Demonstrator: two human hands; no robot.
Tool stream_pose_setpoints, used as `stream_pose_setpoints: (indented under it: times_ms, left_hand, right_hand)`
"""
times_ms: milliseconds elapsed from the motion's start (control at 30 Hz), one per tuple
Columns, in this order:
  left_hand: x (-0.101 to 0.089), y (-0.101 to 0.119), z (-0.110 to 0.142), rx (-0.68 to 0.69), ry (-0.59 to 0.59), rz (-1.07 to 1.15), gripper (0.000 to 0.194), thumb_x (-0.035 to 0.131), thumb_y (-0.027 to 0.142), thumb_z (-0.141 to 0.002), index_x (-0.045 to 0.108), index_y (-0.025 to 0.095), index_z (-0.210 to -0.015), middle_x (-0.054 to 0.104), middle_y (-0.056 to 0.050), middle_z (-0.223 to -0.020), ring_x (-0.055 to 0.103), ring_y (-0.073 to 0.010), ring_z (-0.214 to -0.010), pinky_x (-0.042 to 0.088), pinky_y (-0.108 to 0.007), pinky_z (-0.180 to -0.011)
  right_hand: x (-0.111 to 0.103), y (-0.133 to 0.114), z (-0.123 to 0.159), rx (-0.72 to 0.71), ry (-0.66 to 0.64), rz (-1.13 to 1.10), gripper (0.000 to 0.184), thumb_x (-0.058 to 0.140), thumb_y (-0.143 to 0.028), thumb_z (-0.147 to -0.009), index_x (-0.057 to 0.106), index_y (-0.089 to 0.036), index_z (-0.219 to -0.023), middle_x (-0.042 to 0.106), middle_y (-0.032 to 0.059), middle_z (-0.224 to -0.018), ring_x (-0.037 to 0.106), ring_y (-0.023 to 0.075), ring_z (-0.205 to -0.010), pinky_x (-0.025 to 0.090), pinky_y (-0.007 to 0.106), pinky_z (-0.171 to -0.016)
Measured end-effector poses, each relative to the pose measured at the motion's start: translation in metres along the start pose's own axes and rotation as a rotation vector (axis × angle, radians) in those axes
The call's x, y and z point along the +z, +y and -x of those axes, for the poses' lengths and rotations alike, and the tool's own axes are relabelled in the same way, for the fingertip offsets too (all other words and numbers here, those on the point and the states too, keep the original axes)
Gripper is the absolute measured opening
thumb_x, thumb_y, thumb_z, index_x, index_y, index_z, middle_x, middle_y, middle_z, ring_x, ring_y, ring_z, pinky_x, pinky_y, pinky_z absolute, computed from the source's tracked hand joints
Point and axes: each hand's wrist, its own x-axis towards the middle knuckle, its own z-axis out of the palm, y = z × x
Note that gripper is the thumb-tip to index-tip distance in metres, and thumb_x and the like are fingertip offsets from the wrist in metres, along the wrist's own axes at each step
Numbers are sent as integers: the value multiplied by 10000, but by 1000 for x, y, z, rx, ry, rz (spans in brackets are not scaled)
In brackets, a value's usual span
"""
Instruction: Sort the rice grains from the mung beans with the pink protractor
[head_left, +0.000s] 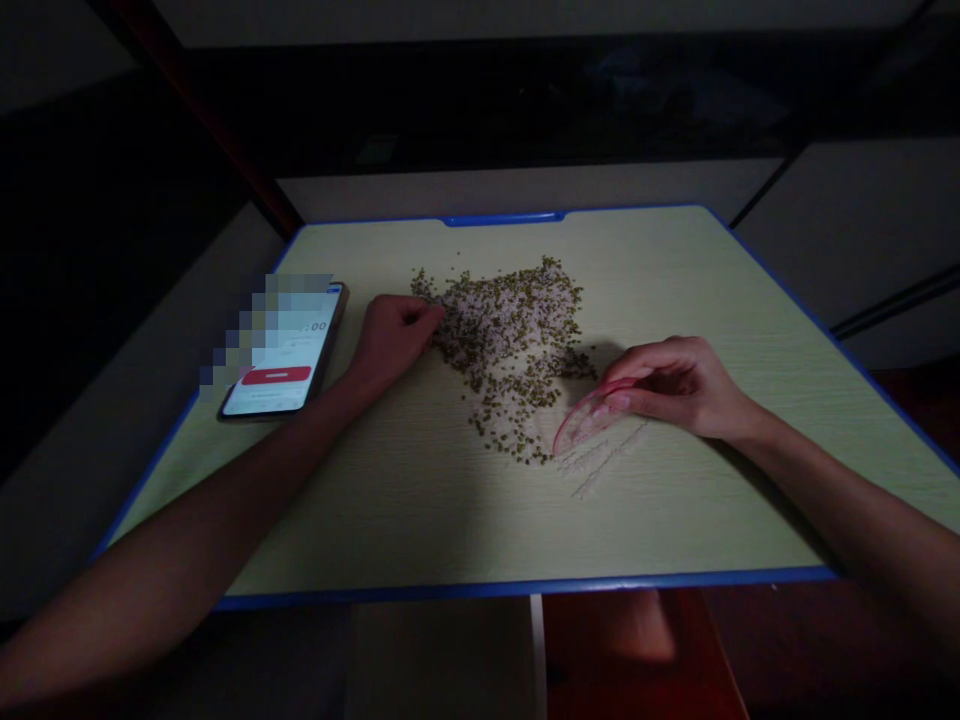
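Observation:
A spread pile of green mung beans mixed with pale rice grains lies on the table top. At its left edge rests my left hand, closed with thumb and fingertips together; whatever may be between them is hidden. My right hand is at the lower right of the pile, pinching a thin, see-through curved piece with a red edge. One end of that piece meets the table beside the lowest beans. Below it, pale grains lie in thin streaks.
A phone with a lit screen lies left of my left hand; part of it is blurred out. The light wood-patterned table has a blue rim and a blue handle at the far edge. Beneath the near edge is something red.

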Motion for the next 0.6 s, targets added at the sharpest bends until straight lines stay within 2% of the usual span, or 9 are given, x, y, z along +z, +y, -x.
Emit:
stream_pose_setpoints:
  times_ms: [433, 600]
  left_hand:
    - [0, 0, 0, 6, 8, 41, 358, 496, 283, -726, 399, 177, -399, 360, 50, -371, 333, -74, -409, 252, -235, -466]
    - [0, 1, 1, -1, 0, 52, 361, 495, 280, -732, 404, 178, -398, 375, 51, -364, 341, -76, -412, 268, -234, -475]
  right_hand:
    - [1, -3, 3, 7, -48, 42, 22, 679, -143, -694, 665, -157, -703, 686, 15, -594, 626, 93, -519, 495, 166, -494]
    - [1, -3, 3, -26, 104, 108, 45, 685, -134, -687, 664, -163, -714, 681, 5, -594, 608, 80, -507, 471, 156, -471]
